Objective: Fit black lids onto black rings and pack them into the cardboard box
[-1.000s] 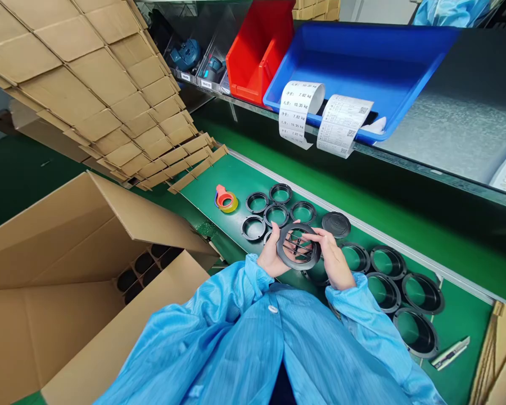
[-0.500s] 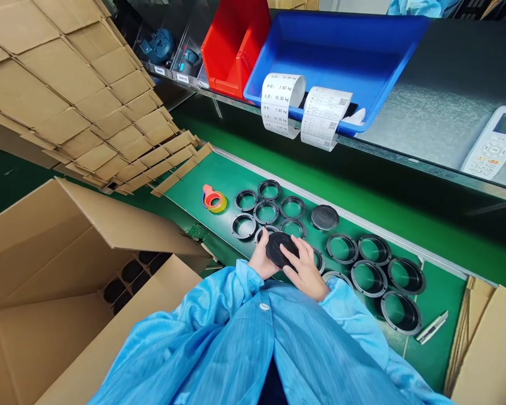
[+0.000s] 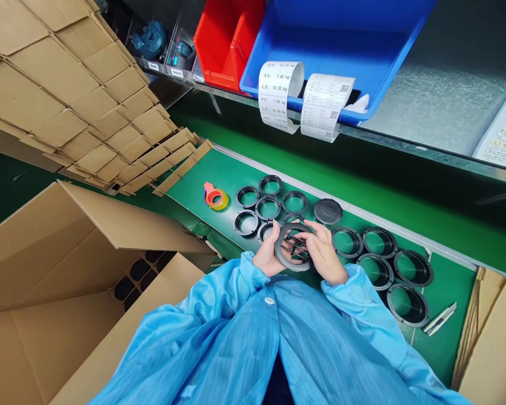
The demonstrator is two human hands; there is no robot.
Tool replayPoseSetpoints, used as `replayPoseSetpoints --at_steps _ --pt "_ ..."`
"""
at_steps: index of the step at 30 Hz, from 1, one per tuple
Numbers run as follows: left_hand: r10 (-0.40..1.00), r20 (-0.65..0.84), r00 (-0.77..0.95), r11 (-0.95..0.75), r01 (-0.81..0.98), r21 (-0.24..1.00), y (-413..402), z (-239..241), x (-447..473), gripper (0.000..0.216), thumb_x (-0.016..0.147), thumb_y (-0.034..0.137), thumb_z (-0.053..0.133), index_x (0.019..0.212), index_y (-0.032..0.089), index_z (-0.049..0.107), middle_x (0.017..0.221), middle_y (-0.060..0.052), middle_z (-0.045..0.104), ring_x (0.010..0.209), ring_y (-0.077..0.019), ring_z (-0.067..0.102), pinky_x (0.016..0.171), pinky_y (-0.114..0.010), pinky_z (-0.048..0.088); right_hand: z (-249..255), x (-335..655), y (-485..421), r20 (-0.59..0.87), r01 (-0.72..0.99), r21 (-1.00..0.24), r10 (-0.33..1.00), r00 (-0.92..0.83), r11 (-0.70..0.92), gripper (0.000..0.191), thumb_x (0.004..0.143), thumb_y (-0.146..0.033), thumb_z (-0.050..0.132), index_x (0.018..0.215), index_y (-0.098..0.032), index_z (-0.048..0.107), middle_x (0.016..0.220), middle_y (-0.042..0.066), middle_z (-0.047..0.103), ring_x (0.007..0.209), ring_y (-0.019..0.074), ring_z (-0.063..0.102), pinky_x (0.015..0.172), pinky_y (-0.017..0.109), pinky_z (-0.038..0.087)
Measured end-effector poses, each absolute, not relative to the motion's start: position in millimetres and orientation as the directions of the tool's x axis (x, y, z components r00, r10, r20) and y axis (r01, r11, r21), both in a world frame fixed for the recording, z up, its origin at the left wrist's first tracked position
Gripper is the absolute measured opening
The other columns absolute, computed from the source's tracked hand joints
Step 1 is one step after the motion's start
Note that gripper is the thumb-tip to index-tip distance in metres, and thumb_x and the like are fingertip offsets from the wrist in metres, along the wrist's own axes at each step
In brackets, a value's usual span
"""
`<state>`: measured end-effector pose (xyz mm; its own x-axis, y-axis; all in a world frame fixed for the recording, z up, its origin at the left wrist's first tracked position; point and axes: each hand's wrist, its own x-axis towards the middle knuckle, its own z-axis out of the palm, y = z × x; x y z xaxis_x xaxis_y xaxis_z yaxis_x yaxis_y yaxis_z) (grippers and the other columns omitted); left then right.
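Note:
Both my hands hold one black round grille part (image 3: pixel 294 248) upright in front of my chest, its ribbed inner side facing me. My left hand (image 3: pixel 266 257) grips its left rim. My right hand (image 3: pixel 324 256) grips its right rim with fingers curled over the ribs. Just beyond them several small black rings (image 3: pixel 268 207) lie in a cluster on the green bench (image 3: pixel 236 169). A closed black round lid (image 3: pixel 328 211) lies next to them, and several larger black rings (image 3: pixel 379 242) sit to the right.
An open cardboard box (image 3: pixel 88 270) with a cell divider stands at my left, under a stack of flat cardboard dividers (image 3: pixel 80 95). A tape roll (image 3: pixel 214 198) lies near the rings. A utility knife (image 3: pixel 439 319) lies at right. Red bin (image 3: pixel 223 39), blue tray (image 3: pixel 341 50) with paper labels above.
Half a second ago the part showed its solid back, held low. Now it is turned over, with the ribbed side facing me, as it was one second ago.

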<state>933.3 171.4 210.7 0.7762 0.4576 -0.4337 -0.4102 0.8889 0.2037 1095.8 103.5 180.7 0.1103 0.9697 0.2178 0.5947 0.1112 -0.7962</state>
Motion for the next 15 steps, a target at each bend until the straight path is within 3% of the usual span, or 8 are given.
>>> replayPoseSetpoints --at_steps 10,13,15 --pt "0.377 -0.493 0.784 0.925 -0.347 0.156 173.3 202.7 939.3 0.08 0.088 0.077 0.039 0.129 0.011 0.059 0.116 -0.02 0.069 0.116 -0.0361 0.062 0.102 -0.056 0.045 178.5 1096.7 100.8 0.089 0.464 -0.885 0.966 0.245 -0.036 0.061 0.102 -0.059 0.025 0.105 -0.024 0.075 0.136 0.008 0.059 0.132 0.0253 0.043 0.117 0.049 0.034" --pt "0.362 -0.52 0.774 0.931 -0.332 0.153 175.1 197.7 937.1 0.079 0.087 0.079 0.038 0.119 0.01 0.062 0.113 -0.02 0.07 0.117 -0.0364 0.061 0.103 -0.057 0.045 174.2 1092.6 94.5 0.128 0.507 -0.862 0.966 0.225 -0.004 0.064 0.103 -0.057 0.019 0.121 -0.024 0.071 0.143 0.008 0.054 0.135 0.0252 0.041 0.118 0.051 0.032" --pt "0.373 -0.548 0.749 0.925 -0.343 0.161 176.1 190.5 934.3 0.075 0.087 0.079 0.039 0.109 0.012 0.065 0.11 -0.018 0.071 0.116 -0.0357 0.062 0.102 -0.055 0.046 168.7 1086.7 88.4 0.186 0.597 -0.798 0.977 0.106 0.087 0.064 0.102 -0.058 0.022 0.137 -0.021 0.061 0.151 0.009 0.045 0.141 0.027 0.033 0.12 0.052 0.029"
